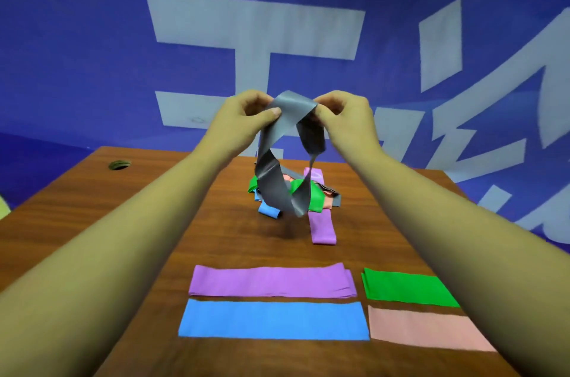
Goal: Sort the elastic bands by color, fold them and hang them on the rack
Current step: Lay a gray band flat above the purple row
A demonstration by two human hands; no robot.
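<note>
Grey twisted elastic band (277, 173) pinched aloft by left hand (246, 117) and right hand (342, 114); four colours laid flat at 6 o'clock on desk (154, 210), mixed pile (311, 194) unsorted; no rack visible.

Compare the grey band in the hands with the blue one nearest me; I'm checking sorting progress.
The grey band hangs twisted in the air, pinched by the left hand and right hand; the blue band lies flat and straight on the table, untouched. Both are wide elastic strips.

Grey band (279, 160) twisted, dangling above mixed band pile (311, 194).
</note>
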